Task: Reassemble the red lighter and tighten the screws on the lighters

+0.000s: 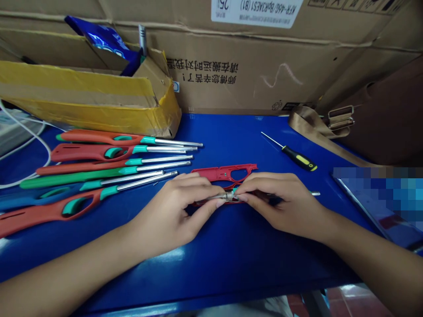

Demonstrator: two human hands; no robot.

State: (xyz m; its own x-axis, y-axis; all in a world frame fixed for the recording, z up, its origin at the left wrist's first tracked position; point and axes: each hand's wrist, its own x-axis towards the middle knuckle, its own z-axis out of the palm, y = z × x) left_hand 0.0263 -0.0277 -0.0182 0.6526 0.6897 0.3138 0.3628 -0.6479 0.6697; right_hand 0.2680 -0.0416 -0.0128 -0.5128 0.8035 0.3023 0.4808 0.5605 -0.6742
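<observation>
In front of me on the blue table lies a gas lighter (228,196) with its red casing opened. My left hand (183,204) pinches a clear, pale inner part of it between thumb and index finger. From the other side, the thumb and fingertips of my right hand (280,198) close on the same inside, by a small teal piece. The lighter's metal tube tip (316,193) pokes out past my right hand. Just behind the fingers rests a separate red casing half (216,173). My fingers hide much of the lighter's inside.
Several long lighters (89,152) in red, green and blue lie at the left. A black and yellow screwdriver (299,158) is at the back right, near a brown strap (320,132). A taped cardboard box (99,112) stands back left; a flat screen device (370,207) lies right.
</observation>
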